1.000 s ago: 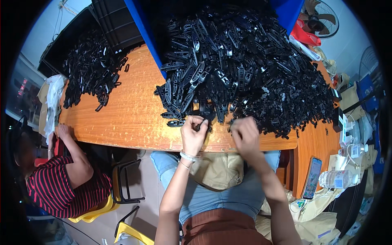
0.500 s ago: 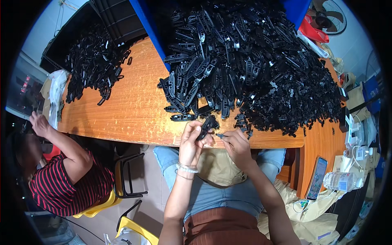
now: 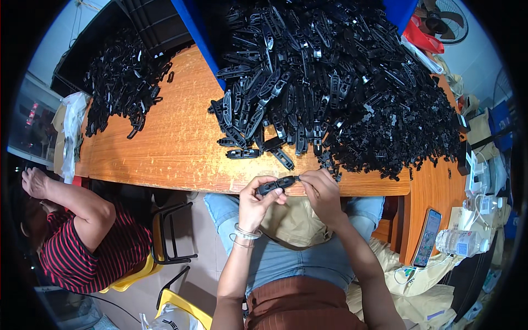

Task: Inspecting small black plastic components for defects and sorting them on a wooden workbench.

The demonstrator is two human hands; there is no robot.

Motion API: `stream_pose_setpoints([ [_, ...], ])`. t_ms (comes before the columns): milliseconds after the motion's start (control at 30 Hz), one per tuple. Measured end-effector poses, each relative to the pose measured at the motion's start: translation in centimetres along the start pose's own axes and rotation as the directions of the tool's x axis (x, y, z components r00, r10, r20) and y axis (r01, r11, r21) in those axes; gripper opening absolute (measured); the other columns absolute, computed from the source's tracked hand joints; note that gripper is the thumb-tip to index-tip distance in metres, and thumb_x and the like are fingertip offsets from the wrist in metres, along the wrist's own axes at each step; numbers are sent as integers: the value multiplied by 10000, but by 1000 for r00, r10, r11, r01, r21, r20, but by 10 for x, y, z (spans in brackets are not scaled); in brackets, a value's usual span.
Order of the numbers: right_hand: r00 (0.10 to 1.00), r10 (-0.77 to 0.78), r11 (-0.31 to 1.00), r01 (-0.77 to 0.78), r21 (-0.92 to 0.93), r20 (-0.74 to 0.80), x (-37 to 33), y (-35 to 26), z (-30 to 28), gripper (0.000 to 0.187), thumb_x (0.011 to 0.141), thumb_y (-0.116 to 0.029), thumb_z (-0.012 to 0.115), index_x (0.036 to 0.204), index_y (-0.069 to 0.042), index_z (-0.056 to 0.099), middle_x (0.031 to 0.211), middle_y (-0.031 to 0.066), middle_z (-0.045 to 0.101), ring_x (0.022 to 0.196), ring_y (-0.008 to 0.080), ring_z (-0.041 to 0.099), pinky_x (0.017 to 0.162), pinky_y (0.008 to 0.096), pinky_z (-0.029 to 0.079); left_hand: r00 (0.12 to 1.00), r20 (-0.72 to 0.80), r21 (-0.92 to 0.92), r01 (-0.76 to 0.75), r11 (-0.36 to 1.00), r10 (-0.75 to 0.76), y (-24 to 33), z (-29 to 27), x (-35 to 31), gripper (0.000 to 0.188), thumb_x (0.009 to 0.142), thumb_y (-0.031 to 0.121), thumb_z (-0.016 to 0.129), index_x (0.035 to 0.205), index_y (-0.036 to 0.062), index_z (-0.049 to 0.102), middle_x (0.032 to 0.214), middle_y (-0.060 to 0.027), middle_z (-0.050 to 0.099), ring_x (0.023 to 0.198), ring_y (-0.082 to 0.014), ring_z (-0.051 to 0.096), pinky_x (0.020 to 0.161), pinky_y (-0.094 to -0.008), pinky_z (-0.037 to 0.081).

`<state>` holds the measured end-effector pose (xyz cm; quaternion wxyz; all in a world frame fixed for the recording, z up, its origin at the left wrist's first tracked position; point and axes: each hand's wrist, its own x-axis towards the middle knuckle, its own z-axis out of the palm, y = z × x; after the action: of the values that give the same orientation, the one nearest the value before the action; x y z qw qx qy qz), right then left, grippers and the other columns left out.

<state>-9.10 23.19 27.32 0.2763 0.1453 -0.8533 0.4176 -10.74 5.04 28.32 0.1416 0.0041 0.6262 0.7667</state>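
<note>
**Two hands meet on one black plastic part**

The left hand [image 3: 256, 202] is closed around a long black part [image 3: 273, 186], with the thumb and the fingers pressed on its sides. This part is seen at the near edge of the wood-coloured surface [image 3: 176, 129], and it points from 8 o'clock to 2 o'clock. At its 2 o'clock end, the right hand [image 3: 324, 195] has the thumb and the fingertips together, pinching a small dark tip [image 3: 297, 177]. It is too small to tell if this tip is a separate piece or the end of the same part.

Taking the held part as the centre of the clock, a big pile of long black parts [image 3: 291, 82] lies at 12 o'clock, beside a blue panel [image 3: 198, 44]. At 2 o'clock there is a heap of much smaller black pieces [image 3: 396, 126], touching the big pile. Another heap of black parts [image 3: 118, 88] lies at 10 o'clock, well apart, next to a dark crate [image 3: 159, 27].

Between 3 and 4 o'clock, a phone [image 3: 427, 237] with its screen lit is near a clear bottle [image 3: 461, 243]. At 8 o'clock sits a co-worker [image 3: 99, 253] in a striped shirt, with one arm raised.
</note>
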Motion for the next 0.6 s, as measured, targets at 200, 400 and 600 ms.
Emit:
stream_pose_setpoints([
  [200, 973, 163, 972, -130, 197, -164, -9, -17, -10, 132, 757, 62, 648, 876, 9, 628, 852, 114, 636, 725, 246, 597, 657, 325, 481, 996, 79, 82, 22, 996, -29, 5, 5, -8, 252, 813, -92, 623, 1056, -73, 557, 847, -141, 657, 740, -174, 667, 656, -255, 557],
  [400, 1000, 17, 965, -22, 262, 20, -7, -36, -26, 205, 724, 90, 657, 914, 13, 654, 883, 100, 633, 778, 219, 598, 665, 292, 463, 970, 235, 104, 39, 994, -63, 19, 23, -18, 235, 811, -83, 635, 1038, -81, 574, 820, -123, 653, 704, -158, 664, 634, -245, 550],
  [600, 997, -72, 994, 68, 83, 41, -6, -39, -39, 258, 688, 68, 666, 928, -25, 653, 896, 55, 614, 796, 235, 554, 693, 322, 449, 956, 276, 10, 101, 995, -100, 27, 22, -20, 248, 819, -59, 639, 1056, -81, 574, 849, -157, 667, 758, -223, 684, 666, -271, 565],
])
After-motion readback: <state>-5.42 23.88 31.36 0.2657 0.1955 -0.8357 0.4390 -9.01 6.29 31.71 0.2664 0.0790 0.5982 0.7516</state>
